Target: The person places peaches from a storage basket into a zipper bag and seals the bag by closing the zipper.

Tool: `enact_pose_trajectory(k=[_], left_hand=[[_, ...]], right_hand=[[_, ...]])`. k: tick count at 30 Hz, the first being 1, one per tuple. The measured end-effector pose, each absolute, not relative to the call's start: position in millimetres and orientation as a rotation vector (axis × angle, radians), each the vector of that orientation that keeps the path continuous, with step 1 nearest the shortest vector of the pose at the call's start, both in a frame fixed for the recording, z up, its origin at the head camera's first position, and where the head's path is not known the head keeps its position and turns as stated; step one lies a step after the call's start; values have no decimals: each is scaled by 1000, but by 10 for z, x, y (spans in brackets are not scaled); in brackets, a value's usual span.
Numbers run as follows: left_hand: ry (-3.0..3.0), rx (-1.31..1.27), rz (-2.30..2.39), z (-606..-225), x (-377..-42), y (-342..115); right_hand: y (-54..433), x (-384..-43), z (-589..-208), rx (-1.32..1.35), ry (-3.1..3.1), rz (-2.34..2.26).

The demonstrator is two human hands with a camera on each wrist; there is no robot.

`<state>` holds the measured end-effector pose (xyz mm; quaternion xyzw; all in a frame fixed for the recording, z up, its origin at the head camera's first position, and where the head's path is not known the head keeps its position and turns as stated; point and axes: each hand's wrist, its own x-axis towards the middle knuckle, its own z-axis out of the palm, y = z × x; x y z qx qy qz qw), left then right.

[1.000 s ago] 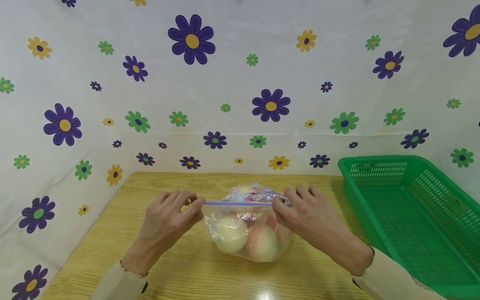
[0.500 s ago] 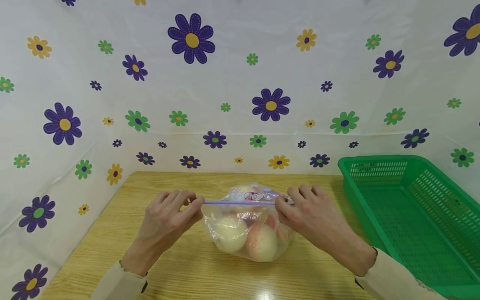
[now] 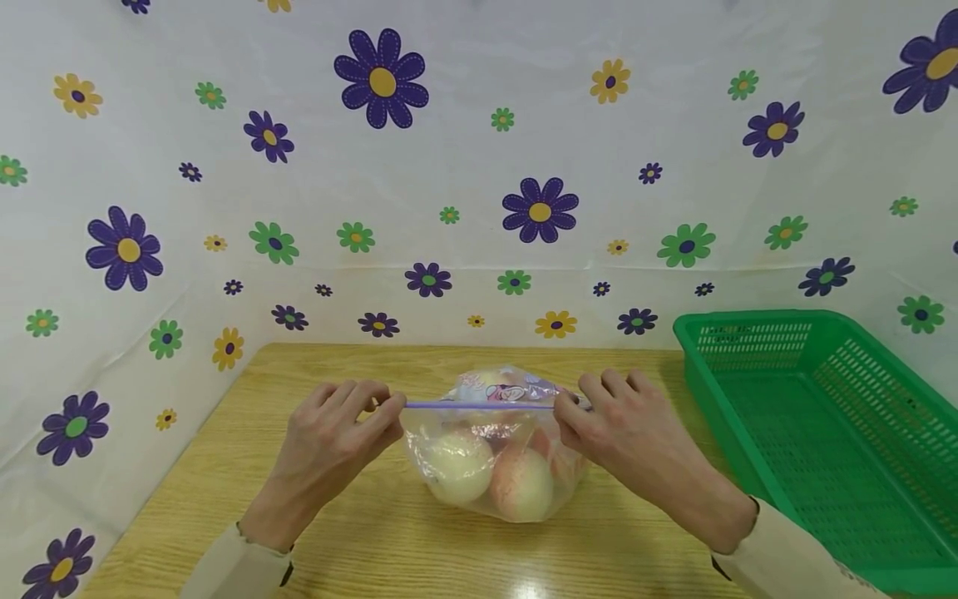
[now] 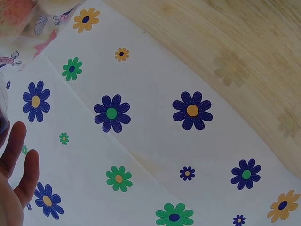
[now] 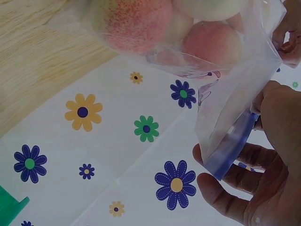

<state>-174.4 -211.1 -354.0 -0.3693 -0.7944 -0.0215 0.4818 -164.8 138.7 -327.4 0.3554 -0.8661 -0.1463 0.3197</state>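
A clear zip bag (image 3: 479, 428) with a printed pattern and a purple zip strip (image 3: 479, 406) sits mid-table, bulging with several peaches (image 3: 522, 484). My left hand (image 3: 337, 428) pinches the strip's left end between thumb and index finger. Towards the strip's right end, my right hand (image 3: 621, 424) pinches it between thumb and fingers. In the right wrist view, the purple strip end (image 5: 230, 148) pokes out past the right thumb, over the fingers. The left wrist view catches only part of the left hand (image 4: 11, 183) and a corner of the bag (image 4: 42, 28).
A green plastic basket (image 3: 778, 433) with perforated sides stands at the right of the wooden table (image 3: 359, 532). A white flower-printed sheet (image 3: 464, 166) rises behind the table and along its sides.
My right hand has slid a little to the right along the purple strip, so more of it shows between the hands. The left hand and bag stay in place.
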Motion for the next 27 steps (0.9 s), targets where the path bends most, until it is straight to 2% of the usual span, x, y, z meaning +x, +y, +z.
enact_pose_trajectory(k=[27], left_hand=[[-1938, -900, -66, -3535, -1739, -2115]], right_hand=[[1420, -1621, -3268, 914, -2331, -384]])
